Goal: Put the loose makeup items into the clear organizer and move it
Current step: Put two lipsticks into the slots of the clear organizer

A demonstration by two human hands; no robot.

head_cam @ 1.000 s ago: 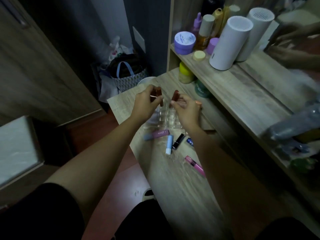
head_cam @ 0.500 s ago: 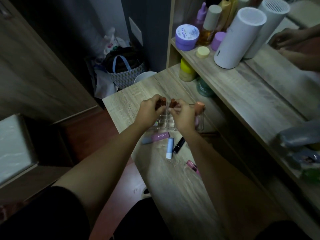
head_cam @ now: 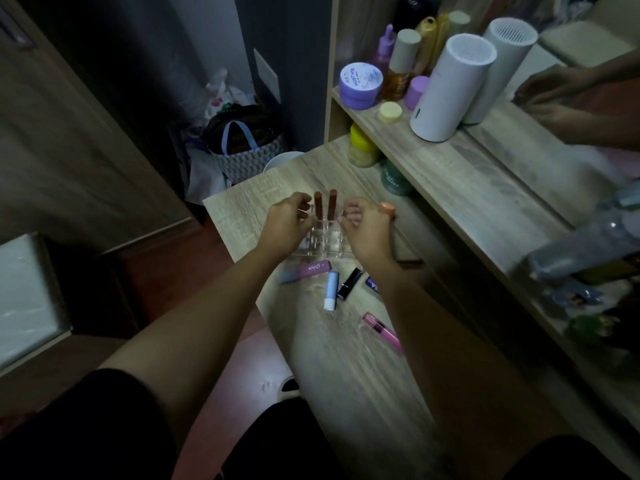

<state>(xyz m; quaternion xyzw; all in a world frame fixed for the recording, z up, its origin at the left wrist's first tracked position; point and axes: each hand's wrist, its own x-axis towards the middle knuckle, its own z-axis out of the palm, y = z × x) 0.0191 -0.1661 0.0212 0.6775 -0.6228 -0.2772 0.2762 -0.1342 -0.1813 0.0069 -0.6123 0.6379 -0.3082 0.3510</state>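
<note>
The clear organizer [head_cam: 325,242] sat on the wooden tabletop [head_cam: 349,368] between the two hands, partly covered by both. Two brown lipstick tubes [head_cam: 325,204] stood upright side by side in its far compartments, their tops rising above the knuckles. The left hand [head_cam: 285,225] hovered at the organizer's left edge with fingers loosely curled toward the left tube; whether they touched it could not be told. The right hand [head_cam: 367,228] was at the organizer's right edge, fingers curled inward near the right tube, with a peach-capped item [head_cam: 388,207] showing just behind the knuckles; the grip on it was hidden.

Nearer the person, loose items lay flat on the table: a purple tube [head_cam: 306,271] with script lettering too small to read surely, a light blue lip balm stick [head_cam: 330,289], a black lipstick [head_cam: 349,284], a dark blue item [head_cam: 372,285] mostly hidden by the right forearm, and a pink lip gloss [head_cam: 381,330] whose far end ran under that arm.

The organizer's walls were hard to trace in the dim light. On the shelf [head_cam: 450,174], a purple jar [head_cam: 360,85] read "MUST HYA", beside a white cylinder [head_cam: 450,88].
</note>
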